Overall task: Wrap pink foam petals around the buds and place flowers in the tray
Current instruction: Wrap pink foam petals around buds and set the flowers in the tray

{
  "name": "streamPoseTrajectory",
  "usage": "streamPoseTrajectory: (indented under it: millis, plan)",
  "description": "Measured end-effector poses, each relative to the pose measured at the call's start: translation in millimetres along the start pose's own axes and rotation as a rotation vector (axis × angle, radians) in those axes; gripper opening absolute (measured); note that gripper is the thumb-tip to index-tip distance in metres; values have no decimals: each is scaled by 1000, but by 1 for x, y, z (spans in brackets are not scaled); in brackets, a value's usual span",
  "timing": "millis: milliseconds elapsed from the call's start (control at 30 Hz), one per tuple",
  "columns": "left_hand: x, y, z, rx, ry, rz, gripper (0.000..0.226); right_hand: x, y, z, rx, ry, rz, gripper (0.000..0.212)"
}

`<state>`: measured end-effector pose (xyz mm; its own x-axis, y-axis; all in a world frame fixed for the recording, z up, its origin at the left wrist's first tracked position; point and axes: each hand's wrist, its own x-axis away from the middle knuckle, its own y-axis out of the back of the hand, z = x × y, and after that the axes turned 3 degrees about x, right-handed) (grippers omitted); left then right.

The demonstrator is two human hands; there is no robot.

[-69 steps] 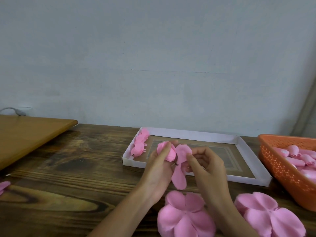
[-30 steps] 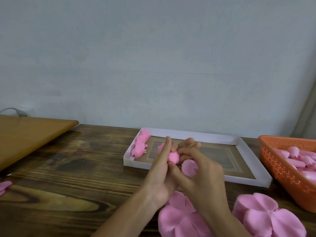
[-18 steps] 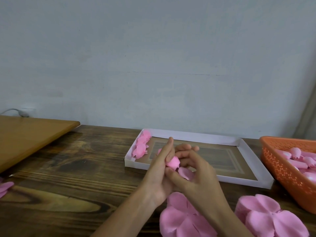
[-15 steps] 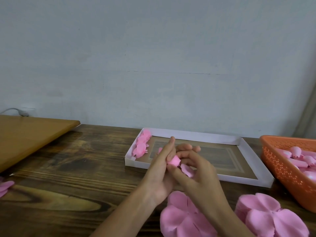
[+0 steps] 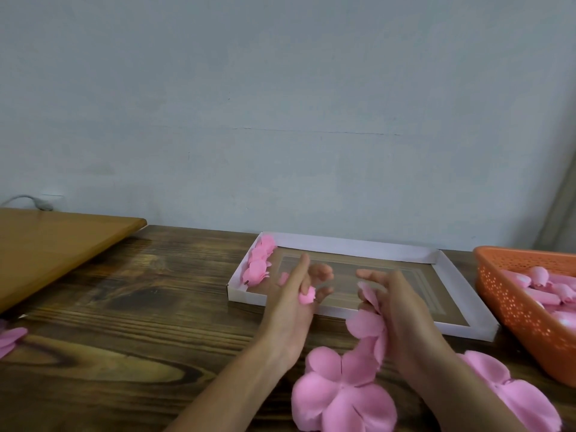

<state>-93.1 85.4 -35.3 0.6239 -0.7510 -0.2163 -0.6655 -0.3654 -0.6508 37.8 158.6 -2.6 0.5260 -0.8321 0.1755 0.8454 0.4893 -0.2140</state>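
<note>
My left hand (image 5: 293, 300) pinches a small pink foam bud (image 5: 307, 297) at its fingertips, over the near left edge of the white tray (image 5: 349, 245). My right hand (image 5: 402, 316) is a hand's width to the right and holds a pink petal cutout (image 5: 365, 325), which hangs down from its palm side. Several finished pink flowers (image 5: 258, 263) lie in a row along the tray's left end. A stack of petal cutouts (image 5: 339, 400) lies on the table just below both hands.
An orange perforated basket (image 5: 505, 291) with several pink buds stands at the right. A second petal stack (image 5: 517, 394) lies near the bottom right. A light wooden board (image 5: 46, 244) covers the left, and a stray pink piece (image 5: 9, 338) lies at the far left edge.
The hands were pressed together around the bud and petals; now they have drawn apart, the left keeping the bud and the right carrying the petal cutout to the right.
</note>
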Motion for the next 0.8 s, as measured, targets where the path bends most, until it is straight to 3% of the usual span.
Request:
streamPoseTrajectory:
  millis: [133, 267, 367, 467, 667, 800]
  plan:
    - [-2, 1, 7, -239, -42, 84, 55, -1, 7, -5, -40, 79, 83, 25]
    - [3, 2, 9, -322, 3, 169, 50, 0, 7, -3, -3, 272, 19, 15]
    - [4, 4, 7, -408, 32, 176, 67, 1, 8, -2, 9, 345, 7, 18]
    - [4, 5, 4, -450, 49, 194, 45, 2, 8, -2, 12, 394, 20, 19]
    - [1, 8, 3, -364, 70, 158, 40, 0, 10, -2, 104, 484, -41, 15]
    - [-2, 10, 1, -393, 3, 156, 37, -5, 10, -5, 194, 429, 9, 17]
